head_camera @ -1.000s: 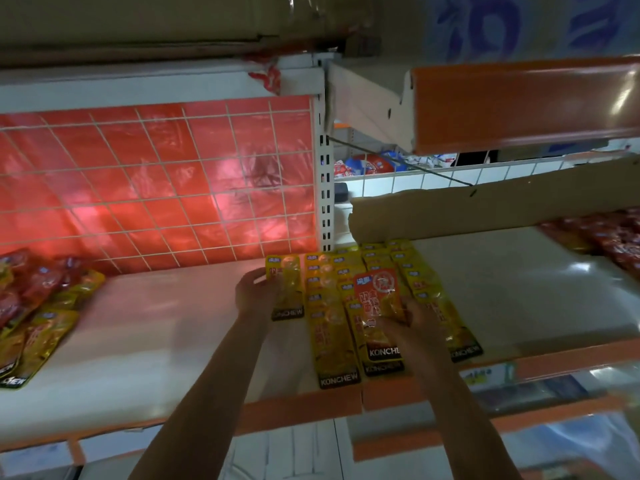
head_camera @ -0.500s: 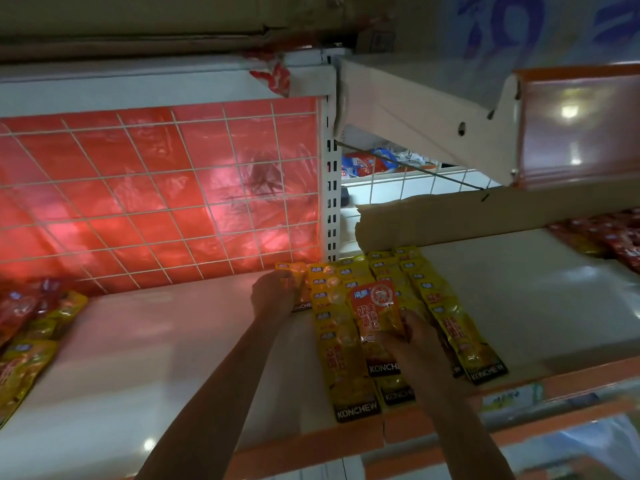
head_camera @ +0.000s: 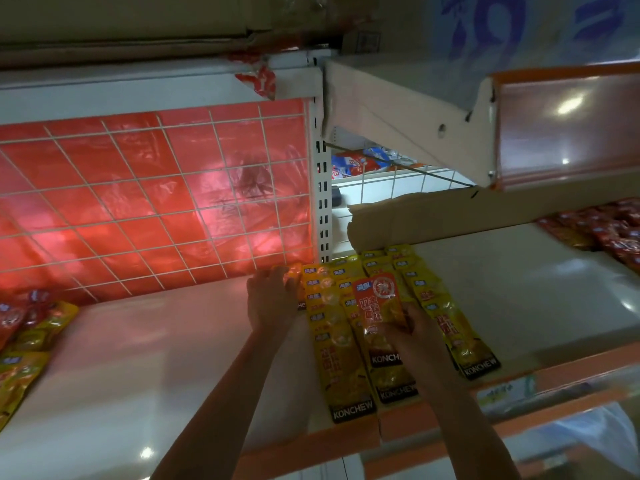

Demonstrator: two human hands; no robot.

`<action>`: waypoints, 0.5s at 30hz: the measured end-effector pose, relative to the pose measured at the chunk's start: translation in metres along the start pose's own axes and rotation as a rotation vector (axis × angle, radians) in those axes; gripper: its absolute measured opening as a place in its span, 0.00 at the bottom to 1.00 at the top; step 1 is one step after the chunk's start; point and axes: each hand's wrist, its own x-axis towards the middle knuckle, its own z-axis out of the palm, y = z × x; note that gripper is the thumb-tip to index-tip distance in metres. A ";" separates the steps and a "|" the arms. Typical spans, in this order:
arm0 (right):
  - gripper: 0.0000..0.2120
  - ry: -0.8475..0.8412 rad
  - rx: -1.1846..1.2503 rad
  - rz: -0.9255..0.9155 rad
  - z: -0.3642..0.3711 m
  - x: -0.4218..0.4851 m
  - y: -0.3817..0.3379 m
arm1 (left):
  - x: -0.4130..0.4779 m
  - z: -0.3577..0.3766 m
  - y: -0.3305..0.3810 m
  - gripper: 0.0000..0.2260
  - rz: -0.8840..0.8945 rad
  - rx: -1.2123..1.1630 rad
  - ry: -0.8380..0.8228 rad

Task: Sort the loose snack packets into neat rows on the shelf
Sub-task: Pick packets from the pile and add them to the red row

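Note:
Yellow KONCHEW snack packets (head_camera: 341, 355) lie in overlapping rows on the white shelf (head_camera: 156, 358), running from the back post to the orange front edge. My right hand (head_camera: 410, 341) pinches an orange packet (head_camera: 379, 303) by its lower end, on top of the middle row. My left hand (head_camera: 268, 299) grips another packet (head_camera: 293, 273) at the back, left of the rows; my fingers hide most of it. A loose pile of yellow and red packets (head_camera: 24, 341) sits at the far left of the shelf.
A red-backed wire grid (head_camera: 156, 202) closes the back of the shelf. A cardboard strip (head_camera: 450, 216) lies behind the rows. Red packets (head_camera: 602, 233) lie at the far right. An upper shelf with an orange front (head_camera: 568, 123) overhangs on the right.
My left hand has carried its packet toward the back of the shelf, close to the grid. My right hand keeps the orange packet on the middle row. The view has shifted right.

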 end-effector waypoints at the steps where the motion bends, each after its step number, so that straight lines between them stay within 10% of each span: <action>1: 0.08 0.000 0.004 -0.004 -0.004 0.001 0.001 | -0.005 0.001 0.005 0.11 0.034 0.002 0.027; 15: 0.03 0.101 0.062 -0.093 -0.159 0.009 0.028 | -0.130 0.053 0.193 0.18 0.322 -0.050 -0.184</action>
